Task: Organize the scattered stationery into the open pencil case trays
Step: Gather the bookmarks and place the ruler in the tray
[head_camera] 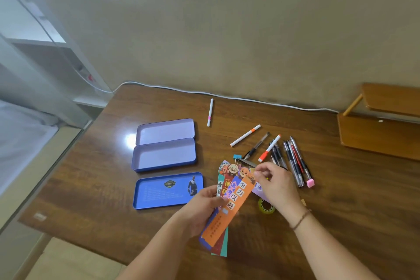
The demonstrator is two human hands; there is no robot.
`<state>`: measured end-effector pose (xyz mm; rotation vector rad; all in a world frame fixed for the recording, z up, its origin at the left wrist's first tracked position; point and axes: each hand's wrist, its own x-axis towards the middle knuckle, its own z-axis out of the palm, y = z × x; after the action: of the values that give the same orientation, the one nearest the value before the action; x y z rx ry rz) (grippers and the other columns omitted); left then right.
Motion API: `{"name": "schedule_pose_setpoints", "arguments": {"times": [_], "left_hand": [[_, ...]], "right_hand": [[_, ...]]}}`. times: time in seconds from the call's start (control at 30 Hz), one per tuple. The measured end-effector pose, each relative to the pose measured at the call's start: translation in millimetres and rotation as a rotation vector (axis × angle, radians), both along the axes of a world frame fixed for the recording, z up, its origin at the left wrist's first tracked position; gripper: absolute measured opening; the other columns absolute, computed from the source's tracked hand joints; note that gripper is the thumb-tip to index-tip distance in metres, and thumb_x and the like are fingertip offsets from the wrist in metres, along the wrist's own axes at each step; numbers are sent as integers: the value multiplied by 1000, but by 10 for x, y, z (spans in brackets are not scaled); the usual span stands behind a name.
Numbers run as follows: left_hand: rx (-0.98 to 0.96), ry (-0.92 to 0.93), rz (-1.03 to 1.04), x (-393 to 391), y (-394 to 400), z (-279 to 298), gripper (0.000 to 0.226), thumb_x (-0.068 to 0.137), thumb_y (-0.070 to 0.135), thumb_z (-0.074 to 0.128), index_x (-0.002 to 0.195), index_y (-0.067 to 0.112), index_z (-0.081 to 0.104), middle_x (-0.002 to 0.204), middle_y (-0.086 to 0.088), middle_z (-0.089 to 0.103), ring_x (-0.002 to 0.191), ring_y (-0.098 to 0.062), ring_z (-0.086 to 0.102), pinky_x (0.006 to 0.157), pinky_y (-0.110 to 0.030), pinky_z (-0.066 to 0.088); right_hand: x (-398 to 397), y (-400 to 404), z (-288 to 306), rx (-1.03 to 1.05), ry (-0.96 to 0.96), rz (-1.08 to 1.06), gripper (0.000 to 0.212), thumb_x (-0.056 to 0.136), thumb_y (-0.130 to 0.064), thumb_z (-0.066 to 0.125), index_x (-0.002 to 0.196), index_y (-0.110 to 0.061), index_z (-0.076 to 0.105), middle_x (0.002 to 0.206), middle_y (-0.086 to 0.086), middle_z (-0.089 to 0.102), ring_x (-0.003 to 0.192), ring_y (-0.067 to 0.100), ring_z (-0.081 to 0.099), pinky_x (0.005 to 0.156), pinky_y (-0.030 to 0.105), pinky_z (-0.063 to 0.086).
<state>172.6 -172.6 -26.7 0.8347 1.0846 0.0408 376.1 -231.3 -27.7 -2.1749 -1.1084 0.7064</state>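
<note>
Desk (pixel 318 200): hands (pixel 204 202) hold bookmarks (pixel 229 202)

Left forearm: I see it bare from the frame's lower edge up to the wrist, with no sleeve showing.
Left grip (pixel 204 202): I see no ring, no watch, no band on the fingers or wrist that face me.
Right forearm: I see it bare as well, sleeve out of view.
Right wrist: I see a thin brown cord bracelet (pixel 300 220), beaded or braided, wrapped once around it.
Right grip (pixel 276 183): I see bare fingers with short nails; no ring that I can make out.
</note>
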Motion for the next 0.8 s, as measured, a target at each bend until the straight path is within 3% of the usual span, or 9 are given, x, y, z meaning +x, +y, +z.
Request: {"name": "schedule_pose_setpoints", "arguments": {"times": [0.13,0.2,0.27,0.4,0.6,0.7,0.8], "left_hand": [[-51,-36,66,-56,1,-16,31,93,19,63,123,17,56,110,-11,73,101,-29,70,97,-46,52],[-65,-76,70,-75,-3,-23,33,92,20,65,123,15,55,109,-11,73,100,-28,71,93,-41,54],[-27,-74,48,-83,-4,-27,36,89,15,68,122,16,56,107,-11,74,99,-26,71,89,-38,55],[9,-35,51,-53,-6,-68,35,88,10,69,119,19,57,103,-10,75,96,-24,72,88,-38,55],[-16,-8,163,-49,56,-118,35,89,7,67,120,17,55,104,-12,74,94,-27,73,87,-41,56],[-30,-12,224,-77,97,-96,33,91,6,64,122,15,55,102,-12,75,92,-29,73,81,-40,57],[-36,-16,264,-90,137,-70,29,94,8,60,122,14,55,99,-11,76,92,-29,73,78,-39,57]], "right_hand": [[110,-294,-40,15,61,-192,14,90,-35,61,83,-22,64,75,-5,68,71,9,65,48,21,43],[130,-510,-103,-138,-18,-262,42,92,-47,52,65,-16,62,60,-1,65,59,14,63,46,26,44],[104,-670,-159,-380,-57,-307,64,88,-64,41,57,-12,63,52,-1,63,50,16,61,45,23,44],[45,-694,-246,-490,-23,-332,69,81,-74,41,53,-16,67,50,-5,65,46,14,64,51,24,53],[61,-667,-180,-236,215,-393,43,89,-42,60,58,-14,69,50,-2,66,38,18,58,53,34,52],[156,-854,-113,-44,4,-293,34,87,-47,62,64,-24,69,56,-8,66,50,12,61,53,31,49],[217,-994,162,424,-85,-269,16,89,-43,58,85,-31,67,72,-8,69,66,11,62,56,20,48]]}}
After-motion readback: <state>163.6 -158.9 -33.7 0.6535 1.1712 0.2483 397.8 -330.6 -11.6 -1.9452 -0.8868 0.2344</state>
